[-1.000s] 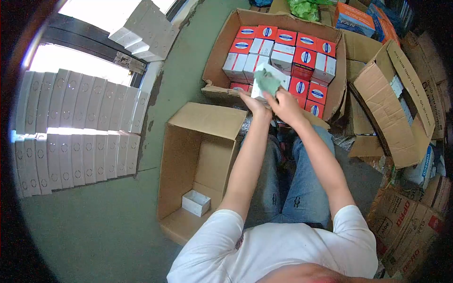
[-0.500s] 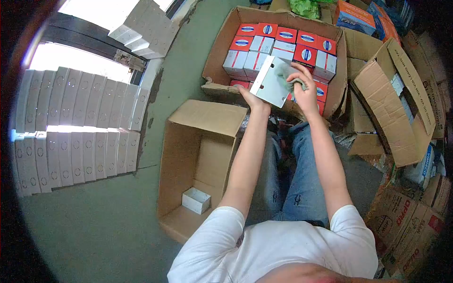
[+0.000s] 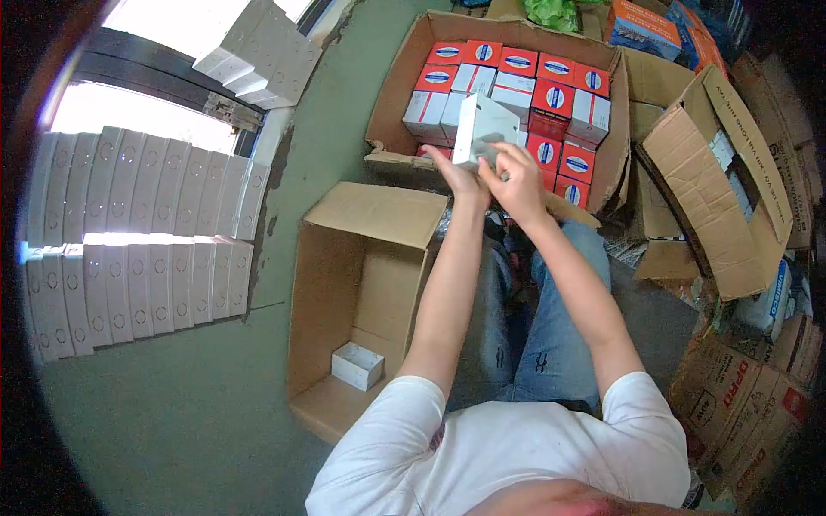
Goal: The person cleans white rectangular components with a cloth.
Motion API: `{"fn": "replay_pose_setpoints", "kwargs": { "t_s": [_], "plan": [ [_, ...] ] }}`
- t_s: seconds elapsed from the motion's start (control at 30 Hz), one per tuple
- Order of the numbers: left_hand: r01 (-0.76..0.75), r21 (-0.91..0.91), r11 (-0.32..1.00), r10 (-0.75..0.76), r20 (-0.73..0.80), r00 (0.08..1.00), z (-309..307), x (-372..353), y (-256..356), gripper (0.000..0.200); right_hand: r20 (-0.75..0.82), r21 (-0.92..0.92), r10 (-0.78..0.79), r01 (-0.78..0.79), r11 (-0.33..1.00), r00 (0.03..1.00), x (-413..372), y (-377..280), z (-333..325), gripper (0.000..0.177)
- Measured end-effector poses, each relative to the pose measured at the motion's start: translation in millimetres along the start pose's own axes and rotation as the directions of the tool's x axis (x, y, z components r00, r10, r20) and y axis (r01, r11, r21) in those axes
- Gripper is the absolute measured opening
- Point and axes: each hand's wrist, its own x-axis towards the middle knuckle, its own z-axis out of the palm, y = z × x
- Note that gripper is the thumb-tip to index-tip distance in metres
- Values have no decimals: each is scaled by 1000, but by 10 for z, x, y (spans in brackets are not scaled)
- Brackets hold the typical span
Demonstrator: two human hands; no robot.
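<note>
Above my knees, my left hand supports a white electrical back box from below, thumb stretched along its left side. The box is tilted, one long side towards the left. My right hand is closed at the box's lower right, fingers bent against it. A bit of greyish cloth seems to show at its fingertips, mostly hidden by the fingers. Behind my hands, a large cardboard carton holds red-and-white boxes. An open carton beside my left arm has one small white box inside.
Rows of white back boxes stand stacked at the left by a window frame, with more stacked white boxes above. To the right are an open-flapped carton, flattened cardboard and an orange-blue box.
The white box has turned in my left hand, showing more of its side. My right hand has moved down and left, from the box's upper face to its lower end.
</note>
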Motion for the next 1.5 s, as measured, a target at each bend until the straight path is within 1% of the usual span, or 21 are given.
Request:
{"fn": "replay_pose_setpoints", "kwargs": {
  "t_s": [0.03,0.07,0.17,0.2,0.27,0.37,0.4,0.47,0.57,0.67,0.73,0.83,0.93,1.03,1.07,1.1,1.13,1.2,1.33,1.37,1.5],
  "plan": [
    [6,-12,1000,-6,22,1000,63,-71,58,98,-57,-3,-47,46,999,997,20,-48,-7,34],
    [-5,-51,999,10,100,995,12,-25,63,93,-51,-20,40,-41,999,998,44,4,-20,34],
    [-58,21,998,55,120,991,-112,105,-33,90,-106,-13,285,-288,957,953,102,64,-81,27],
    [-37,22,999,35,115,993,-119,126,-64,90,-230,66,271,-263,963,935,138,104,-72,24],
    [1,-4,1000,0,106,994,-155,158,-93,89,-245,189,231,-188,964,942,123,134,-52,23],
    [89,-84,992,-86,39,996,-81,64,-37,89,89,164,45,-60,985,995,5,2,-105,24],
    [107,-124,987,-111,-26,994,-23,25,16,90,94,150,79,-93,984,992,11,6,-113,24],
    [21,-136,991,-10,81,997,-48,45,1,87,108,134,143,-156,979,984,19,36,-113,26],
    [59,-204,977,-45,74,996,120,-83,56,86,-10,157,280,-275,948,960,162,151,-187,26],
    [-5,-325,946,48,124,991,-7,57,17,87,139,141,56,-76,987,989,68,51,-199,24],
    [35,-332,943,14,145,989,21,22,120,89,310,152,14,-64,986,951,38,-20,-206,23],
    [104,-324,940,-26,235,972,-24,5,196,92,209,92,71,-91,992,975,114,52,-213,22],
    [155,-144,977,-145,78,986,163,-119,182,82,-24,-75,89,-90,993,996,237,139,-211,22],
    [135,-148,980,-117,125,985,71,-29,107,82,68,19,53,-54,998,996,214,63,-219,21],
    [113,-143,983,-95,126,987,30,5,90,82,175,109,38,-57,992,984,166,24,-216,21],
    [80,-146,986,-72,59,996,110,-58,156,83,261,106,50,-80,991,964,126,1,-239,21],
    [91,-169,981,-76,96,992,90,-48,186,83,346,104,60,-101,989,936,108,-19,-256,21],
    [110,-215,970,-75,164,984,32,-22,227,82,333,122,175,-226,966,927,168,3,-334,22],
    [208,-55,977,-195,183,963,147,-104,156,80,-120,-91,135,-146,985,984,345,284,-328,22],
    [211,-19,977,-204,181,962,169,-122,118,79,-130,-113,134,-149,982,982,365,308,-340,23],
    [192,-58,980,-170,268,948,-42,79,36,82,135,79,45,-56,995,990,276,170,-383,23]
  ]
}}
